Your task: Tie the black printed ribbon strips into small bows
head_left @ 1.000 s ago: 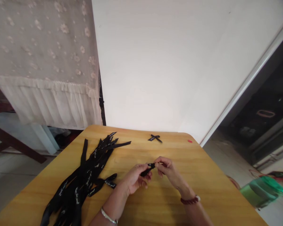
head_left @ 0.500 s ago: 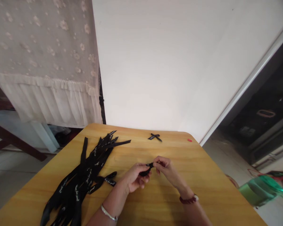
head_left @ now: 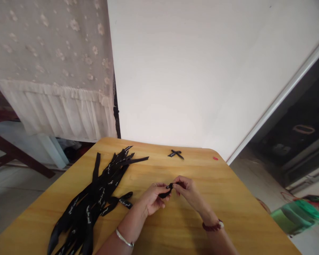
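Over the middle of the table, a black ribbon [head_left: 166, 193] with white lettering is gathered between my two hands. My left hand [head_left: 154, 199] pinches its left part between thumb and fingers. My right hand [head_left: 183, 185] closes on the other side, its fingertips at the bunched middle; part of the ribbon is hidden in the fingers. A heap of black printed ribbons [head_left: 101, 198] lies to the left, with a looped ribbon [head_left: 125, 202] at its right edge near my left wrist. Farther back rests a tied black bow [head_left: 176, 153].
A small red object [head_left: 215, 158] lies near the far right corner of the wooden table [head_left: 228, 212]. Behind the table stands a white panel [head_left: 175, 71], with a lace curtain [head_left: 55, 63] to its left. A green translucent container [head_left: 295, 216] is beyond the right edge.
Both hands keep hold of the ribbon in nearly the same place. Its middle looks slightly more bunched at the fingertips. The camera view has shifted a little.
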Demonstrator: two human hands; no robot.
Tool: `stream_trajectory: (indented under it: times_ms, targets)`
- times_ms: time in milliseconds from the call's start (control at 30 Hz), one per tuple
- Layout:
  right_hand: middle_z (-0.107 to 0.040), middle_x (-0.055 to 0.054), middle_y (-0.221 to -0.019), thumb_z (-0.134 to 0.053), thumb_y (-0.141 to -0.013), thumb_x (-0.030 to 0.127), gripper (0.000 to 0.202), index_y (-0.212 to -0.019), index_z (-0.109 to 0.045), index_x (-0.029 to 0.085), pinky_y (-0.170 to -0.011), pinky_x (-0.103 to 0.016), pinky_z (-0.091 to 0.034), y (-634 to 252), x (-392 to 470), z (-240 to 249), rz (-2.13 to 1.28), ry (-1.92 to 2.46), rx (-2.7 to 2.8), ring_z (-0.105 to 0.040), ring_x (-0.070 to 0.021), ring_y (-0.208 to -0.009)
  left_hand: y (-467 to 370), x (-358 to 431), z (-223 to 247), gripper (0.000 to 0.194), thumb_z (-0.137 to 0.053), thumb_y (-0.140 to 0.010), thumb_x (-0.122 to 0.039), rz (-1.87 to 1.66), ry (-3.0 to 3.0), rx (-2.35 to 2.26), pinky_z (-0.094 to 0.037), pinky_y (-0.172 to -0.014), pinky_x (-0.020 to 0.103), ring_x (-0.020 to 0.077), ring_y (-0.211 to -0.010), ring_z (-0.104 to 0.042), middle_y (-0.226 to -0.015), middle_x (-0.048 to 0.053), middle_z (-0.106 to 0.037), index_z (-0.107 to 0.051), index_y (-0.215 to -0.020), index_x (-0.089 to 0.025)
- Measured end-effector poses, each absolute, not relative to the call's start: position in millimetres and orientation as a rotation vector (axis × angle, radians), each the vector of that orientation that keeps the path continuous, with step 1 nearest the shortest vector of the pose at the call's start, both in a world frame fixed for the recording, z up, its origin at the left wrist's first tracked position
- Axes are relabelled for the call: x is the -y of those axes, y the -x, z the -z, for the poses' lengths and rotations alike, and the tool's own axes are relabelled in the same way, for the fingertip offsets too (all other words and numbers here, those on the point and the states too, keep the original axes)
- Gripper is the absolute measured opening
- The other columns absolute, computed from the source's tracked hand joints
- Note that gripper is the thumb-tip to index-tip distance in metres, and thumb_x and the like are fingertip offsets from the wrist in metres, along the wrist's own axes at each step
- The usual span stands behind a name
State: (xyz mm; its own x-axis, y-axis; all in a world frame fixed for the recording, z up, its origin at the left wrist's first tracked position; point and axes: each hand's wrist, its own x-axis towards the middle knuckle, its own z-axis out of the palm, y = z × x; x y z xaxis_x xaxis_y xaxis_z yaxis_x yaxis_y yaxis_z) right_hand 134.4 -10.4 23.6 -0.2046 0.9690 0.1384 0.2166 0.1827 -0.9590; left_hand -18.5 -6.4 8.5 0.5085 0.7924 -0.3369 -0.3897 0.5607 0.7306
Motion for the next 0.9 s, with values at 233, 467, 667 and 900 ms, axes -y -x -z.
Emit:
stream_trajectory:
  times_ms: [233, 467, 667, 900]
  targets:
    - [-0.046, 0.006, -0.043, -0.059, -0.064, 0.032, 0.019, -0.055, -0.051, 0.017, -0.036, -0.018, -0.031, -123.5, 8.8, -18.8, -1.053, 1.292, 1.389, -0.039, -0.0060, -0.035, 8.2, 6.4, -8.1, 0.012, -0.060, -0.061, -0.025, -1.044, -1.018, -0.953, -0.037, -0.039, 0.020, 0.0103, -0.045, -0.045, -0.047, -0.001, -0.048, -0.055, -0.058, -0.015]
    - [-0.052, 0.003, -0.049, -0.061, -0.062, 0.030, 0.020, -0.054, -0.055, 0.013, -0.033, -0.016, -0.015, -116.0, 11.9, -14.1, -1.380, 1.192, 1.081, -0.029, -0.0015, -0.034, 9.4, 10.7, -8.7, 0.014, -0.049, -0.072, -0.020, -1.291, -1.635, -1.090, -0.035, -0.064, 0.023, 0.0151, -0.065, -0.048, -0.066, 0.002, -0.053, -0.058, -0.062, -0.021]
    - [-0.048, 0.006, -0.044, -0.061, -0.062, 0.032, 0.023, -0.053, -0.052, 0.014, -0.031, -0.016, -0.017, -120.8, 9.6, -17.2, -1.254, 1.210, 1.209, -0.028, -0.0014, -0.031, 14.0, -0.3, 1.2, 0.007, -0.054, -0.068, -0.017, -1.204, -1.668, -1.249, -0.036, -0.068, 0.026, 0.0175, -0.071, -0.051, -0.070, 0.003, -0.058, -0.060, -0.067, -0.020]
    - [-0.041, 0.009, -0.040, -0.059, -0.062, 0.034, 0.021, -0.055, -0.049, 0.016, -0.029, -0.016, -0.021, -128.4, 5.7, -18.5, -1.083, 1.332, 1.321, -0.028, -0.0022, -0.028, 29.3, -1.6, -17.7, 0.019, -0.053, -0.069, -0.026, -1.369, -1.145, -1.276, -0.034, -0.040, 0.020, 0.0080, -0.041, -0.047, -0.067, 0.002, -0.060, -0.058, -0.086, -0.017]
